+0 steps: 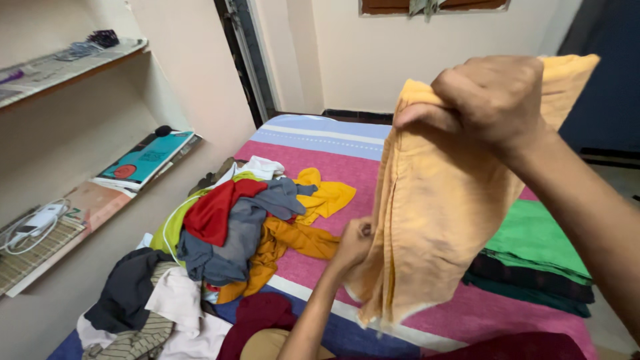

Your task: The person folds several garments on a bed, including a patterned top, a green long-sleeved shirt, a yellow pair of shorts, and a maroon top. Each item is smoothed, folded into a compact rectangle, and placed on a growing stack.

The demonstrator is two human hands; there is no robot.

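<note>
While a heap of unsorted clothes (233, 233) lies at the left of the striped bed (320, 137), the right hand (490, 100) grips the top edge of a pale orange cloth (433, 207) in a closed fist, lifting it so it hangs clear. The left hand (353, 243) pinches its lower side edge. Folded green and dark garments (533, 257) sit stacked at the right, with bare pink bedcover between.

Cream walls (373, 60), built-in wall shelves (73, 67), striped pink bed (333, 153), dark doorway (243, 60), soft indoor light
</note>
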